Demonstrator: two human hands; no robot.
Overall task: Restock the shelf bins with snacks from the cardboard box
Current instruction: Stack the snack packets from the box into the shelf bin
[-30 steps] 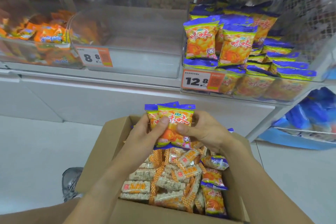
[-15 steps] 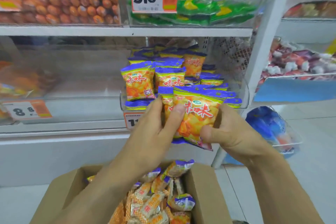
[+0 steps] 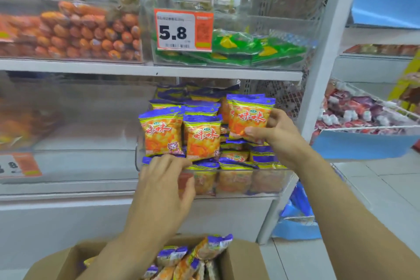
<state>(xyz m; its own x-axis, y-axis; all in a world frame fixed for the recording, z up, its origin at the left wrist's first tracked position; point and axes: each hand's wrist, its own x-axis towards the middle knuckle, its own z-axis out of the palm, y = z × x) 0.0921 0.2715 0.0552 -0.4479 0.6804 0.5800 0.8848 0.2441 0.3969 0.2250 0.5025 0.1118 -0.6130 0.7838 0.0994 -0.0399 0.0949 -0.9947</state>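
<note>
Stocking step: right hand (image 3: 276, 134) grips snack packs (image 3: 250, 118) over clear bin (image 3: 238, 183), left hand (image 3: 166, 179) fingers loose at rim w/ nothing held; next, set packs upright beside front row.

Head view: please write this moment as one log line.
phase: placing | right hand: grips snack packs over clear bin | left hand: at bin front, grasp unclear | cardboard box: snacks remain

The left hand (image 3: 164, 185) covers the price tag on the front of the clear bin (image 3: 268, 183). The cardboard box (image 3: 241, 259) is cut off by the bottom edge, so most of its contents go unseen. The orange tag (image 3: 19, 165) at far left is clipped and blurred. The small print on the 5.8 tag (image 3: 183, 29) is unreadable.
</note>
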